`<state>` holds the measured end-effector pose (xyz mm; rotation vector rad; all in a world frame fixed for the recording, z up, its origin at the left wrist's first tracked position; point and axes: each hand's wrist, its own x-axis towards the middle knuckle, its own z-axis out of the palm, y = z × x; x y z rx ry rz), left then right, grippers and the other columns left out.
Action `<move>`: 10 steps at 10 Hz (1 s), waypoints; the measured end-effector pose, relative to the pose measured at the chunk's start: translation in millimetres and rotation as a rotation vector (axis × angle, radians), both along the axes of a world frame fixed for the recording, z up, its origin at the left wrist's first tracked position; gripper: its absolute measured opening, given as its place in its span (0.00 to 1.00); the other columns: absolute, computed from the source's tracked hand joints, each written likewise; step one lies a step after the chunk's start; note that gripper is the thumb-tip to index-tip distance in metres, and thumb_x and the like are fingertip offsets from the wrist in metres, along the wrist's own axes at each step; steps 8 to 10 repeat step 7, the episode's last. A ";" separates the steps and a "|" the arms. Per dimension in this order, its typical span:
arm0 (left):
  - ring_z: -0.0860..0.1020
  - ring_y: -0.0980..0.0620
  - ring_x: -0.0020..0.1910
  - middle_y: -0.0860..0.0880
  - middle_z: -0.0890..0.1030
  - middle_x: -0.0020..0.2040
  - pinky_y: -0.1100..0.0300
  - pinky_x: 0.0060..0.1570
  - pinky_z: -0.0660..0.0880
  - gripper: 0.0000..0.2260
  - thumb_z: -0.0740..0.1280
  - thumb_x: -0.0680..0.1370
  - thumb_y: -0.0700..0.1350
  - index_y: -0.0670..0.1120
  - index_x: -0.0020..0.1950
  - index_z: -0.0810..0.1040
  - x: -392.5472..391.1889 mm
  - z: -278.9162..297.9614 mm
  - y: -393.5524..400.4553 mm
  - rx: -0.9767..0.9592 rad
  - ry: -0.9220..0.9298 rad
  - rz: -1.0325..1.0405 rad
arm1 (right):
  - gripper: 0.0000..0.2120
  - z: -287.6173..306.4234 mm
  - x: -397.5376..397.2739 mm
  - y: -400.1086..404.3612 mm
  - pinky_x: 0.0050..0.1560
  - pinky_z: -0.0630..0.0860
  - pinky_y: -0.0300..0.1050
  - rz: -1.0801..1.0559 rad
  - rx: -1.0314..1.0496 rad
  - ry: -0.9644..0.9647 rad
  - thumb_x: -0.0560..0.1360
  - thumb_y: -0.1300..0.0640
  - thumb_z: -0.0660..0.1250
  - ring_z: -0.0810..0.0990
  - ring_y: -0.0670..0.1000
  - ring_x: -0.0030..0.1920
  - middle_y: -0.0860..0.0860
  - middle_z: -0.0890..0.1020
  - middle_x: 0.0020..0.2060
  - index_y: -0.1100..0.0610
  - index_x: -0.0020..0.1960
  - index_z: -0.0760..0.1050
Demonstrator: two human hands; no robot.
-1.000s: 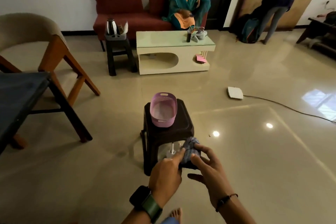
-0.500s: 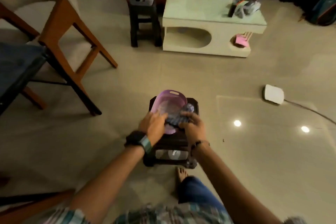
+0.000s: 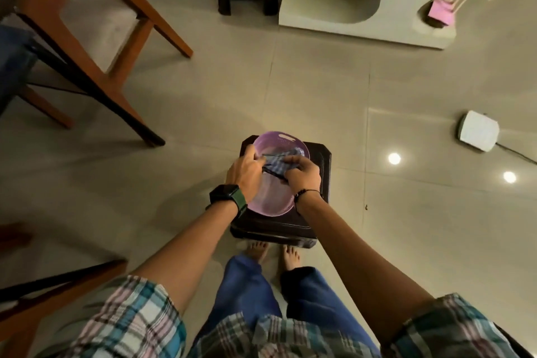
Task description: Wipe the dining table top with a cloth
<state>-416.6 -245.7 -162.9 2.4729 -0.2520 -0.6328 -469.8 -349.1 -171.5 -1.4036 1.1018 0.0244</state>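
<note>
- Cloth (image 3: pixel 277 163): centre of frame, bunched between both hands, directly above the pink basin (image 3: pixel 271 200) on the dark stool (image 3: pixel 321 171).
- Left hand (image 3: pixel 244 174): fingers curled around one end of the cloth.
- Right hand (image 3: pixel 302 173): fingers pinching the opposite end.
- Opposed grips over the basin suggest wringing, so run-off falls inside.
- Dining table: dark edge at left of frame, not yet wiped.

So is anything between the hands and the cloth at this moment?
No. Both the left hand and the right hand already grip the checked cloth directly, over the purple basket on the dark stool. Nothing visible sits between them.
</note>
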 end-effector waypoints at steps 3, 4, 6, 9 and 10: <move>0.72 0.39 0.60 0.37 0.72 0.63 0.48 0.56 0.71 0.22 0.44 0.76 0.39 0.36 0.62 0.70 18.3 -88.4 -3.8 0.196 -0.133 -0.447 | 0.17 -87.7 14.6 16.2 0.58 0.72 0.44 0.089 -0.130 0.280 0.72 0.70 0.60 0.77 0.55 0.58 0.55 0.80 0.57 0.59 0.57 0.78; 0.65 0.42 0.64 0.42 0.64 0.67 0.52 0.60 0.66 0.18 0.47 0.77 0.37 0.38 0.65 0.64 5.3 -99.9 -1.5 0.407 -0.064 -0.650 | 0.15 -97.4 19.6 25.1 0.51 0.71 0.44 0.266 -0.049 0.471 0.74 0.65 0.60 0.76 0.58 0.58 0.59 0.79 0.57 0.63 0.59 0.77; 0.67 0.42 0.62 0.41 0.66 0.65 0.51 0.61 0.66 0.13 0.55 0.78 0.40 0.38 0.60 0.70 11.3 -85.6 -6.4 0.437 -0.100 -0.681 | 0.14 -83.5 24.9 19.5 0.55 0.75 0.49 0.196 0.021 0.405 0.73 0.68 0.58 0.77 0.61 0.56 0.61 0.81 0.52 0.65 0.54 0.79; 0.66 0.40 0.64 0.39 0.66 0.66 0.49 0.62 0.65 0.15 0.57 0.77 0.39 0.38 0.63 0.69 20.5 -79.5 -3.3 0.384 -0.098 -0.652 | 0.18 -60.1 27.5 14.6 0.61 0.69 0.46 0.218 -0.092 0.367 0.75 0.69 0.56 0.73 0.58 0.62 0.58 0.78 0.60 0.64 0.61 0.76; 0.66 0.40 0.64 0.39 0.66 0.66 0.49 0.62 0.65 0.15 0.57 0.77 0.39 0.38 0.63 0.69 20.5 -79.5 -3.3 0.384 -0.098 -0.652 | 0.18 -60.1 27.5 14.6 0.61 0.69 0.46 0.218 -0.092 0.367 0.75 0.69 0.56 0.73 0.58 0.62 0.58 0.78 0.60 0.64 0.61 0.76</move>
